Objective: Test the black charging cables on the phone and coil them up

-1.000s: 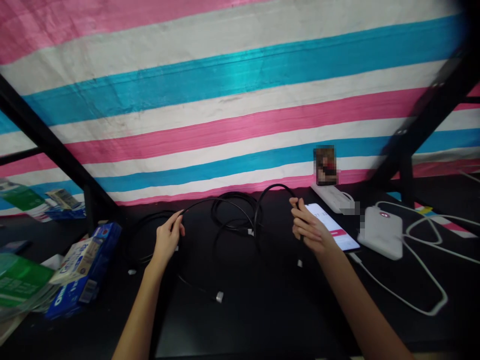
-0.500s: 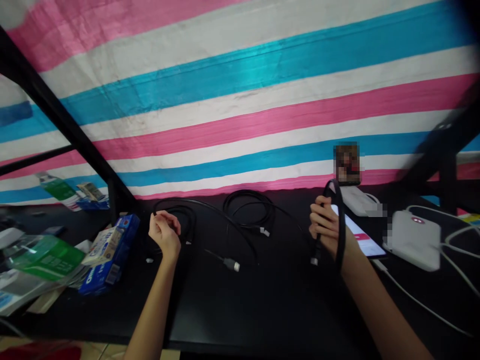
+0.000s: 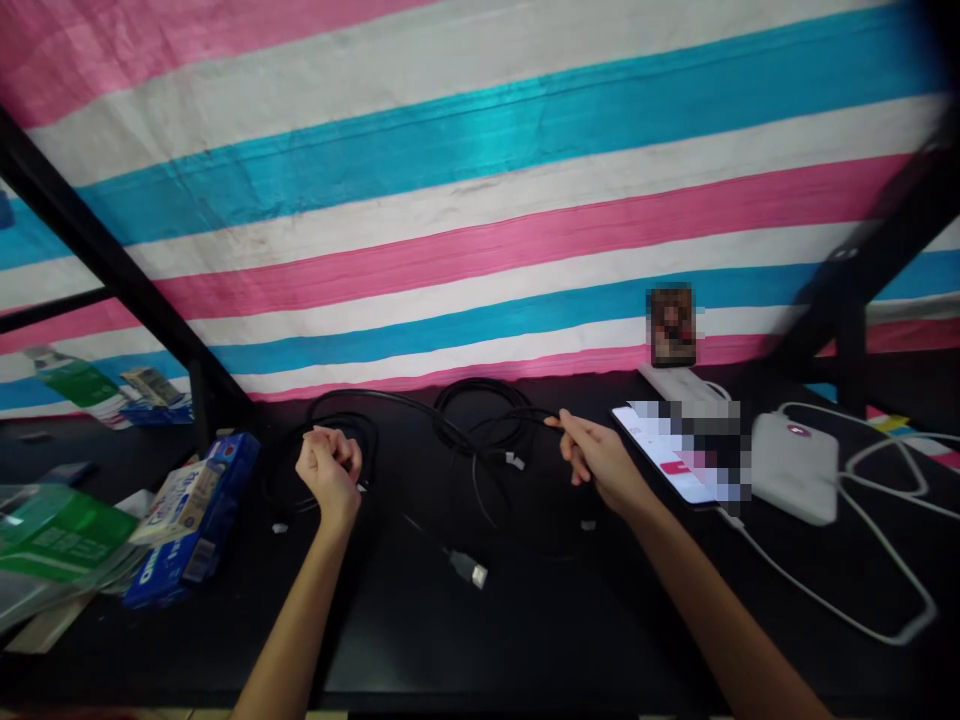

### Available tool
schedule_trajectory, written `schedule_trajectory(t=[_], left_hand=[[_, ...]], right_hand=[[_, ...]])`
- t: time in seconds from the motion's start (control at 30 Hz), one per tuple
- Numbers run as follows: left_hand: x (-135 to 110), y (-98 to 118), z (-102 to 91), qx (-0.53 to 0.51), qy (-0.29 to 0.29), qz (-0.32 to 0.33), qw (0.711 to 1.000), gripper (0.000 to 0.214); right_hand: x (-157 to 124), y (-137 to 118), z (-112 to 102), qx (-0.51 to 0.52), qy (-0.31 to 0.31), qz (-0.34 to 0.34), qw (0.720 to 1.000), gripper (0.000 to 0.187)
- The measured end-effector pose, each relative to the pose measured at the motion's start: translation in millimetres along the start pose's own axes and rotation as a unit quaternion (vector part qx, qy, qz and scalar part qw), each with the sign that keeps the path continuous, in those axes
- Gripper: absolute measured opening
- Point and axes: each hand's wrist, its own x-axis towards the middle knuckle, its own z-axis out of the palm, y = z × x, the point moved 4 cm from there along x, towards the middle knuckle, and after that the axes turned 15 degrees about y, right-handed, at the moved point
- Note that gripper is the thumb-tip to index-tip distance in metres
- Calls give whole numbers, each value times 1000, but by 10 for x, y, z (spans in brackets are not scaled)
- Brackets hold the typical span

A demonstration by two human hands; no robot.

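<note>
Along the bench's (image 3: 540,630) back edge, cable (image 3: 447,420) is pinched by right hand (image 3: 596,462), seemingly fisted in left hand (image 3: 330,470); most lies loose.

- Black table (image 3: 525,620): dark, flat top running the full width of the view.
- Black cables (image 3: 480,410): loose loops at centre rear; one plug end (image 3: 471,572) lies nearer the front edge.
- Phone (image 3: 667,458): flat, screen lit, right of centre.
- White power bank (image 3: 795,467): just beside the phone, with a white cable (image 3: 862,605) looping off it.
- Blue packet (image 3: 191,525) and green packet (image 3: 56,530): left end, overlapping other wrappers.
</note>
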Motion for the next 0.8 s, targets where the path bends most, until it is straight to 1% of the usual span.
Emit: schedule_trajectory(t=[0.1, 0.17, 0.27, 0.3, 0.33, 0.37, 0.4, 0.43, 0.5, 0.53, 0.6, 0.67, 0.73, 0.8], left_hand=[[-105, -52, 60, 40, -58, -61, 996, 44], [-210, -113, 123, 84, -132, -121, 980, 41], [-445, -254, 217, 150, -262, -212, 929, 28], [-527, -310, 236, 166, -293, -237, 911, 26], [-600, -367, 247, 177, -313, -258, 897, 26], [-661, -422, 252, 183, -324, -276, 886, 29], [-705, -473, 253, 182, -327, -288, 881, 32], [-730, -517, 251, 178, -325, -291, 882, 34], [-728, -585, 229, 172, -308, -270, 896, 37], [-711, -615, 206, 176, -294, -251, 905, 38], [-679, -683, 142, 199, -262, -222, 918, 40], [-680, -771, 76, 222, -241, -220, 919, 41], [-718, -860, 33, 224, -236, -237, 915, 41], [-768, -922, 19, 217, -237, -258, 911, 41]], right_hand=[[-22, 20, 40, -29, 11, -21, 999, 40], [-51, 15, 88, -34, -5, -41, 999, 40], [-77, 6, 157, -22, -53, -81, 995, 37], [-65, -6, 144, -28, -46, -110, 992, 34], [-41, -22, 107, -42, -25, -144, 988, 31], [-9, -38, 47, -63, 10, -176, 982, 29], [26, -52, -30, -89, 54, -200, 974, 29], [61, -57, -112, -121, 96, -208, 966, 30], [116, -34, -255, -198, 151, -179, 952, 36], [129, -7, -302, -240, 159, -149, 946, 41], [120, 64, -331, -306, 138, -87, 938, 49], [73, 142, -275, -317, 84, -34, 944, 52], [11, 203, -168, -275, 15, 11, 961, 52], [-42, 219, -62, -205, -46, 53, 976, 53]])
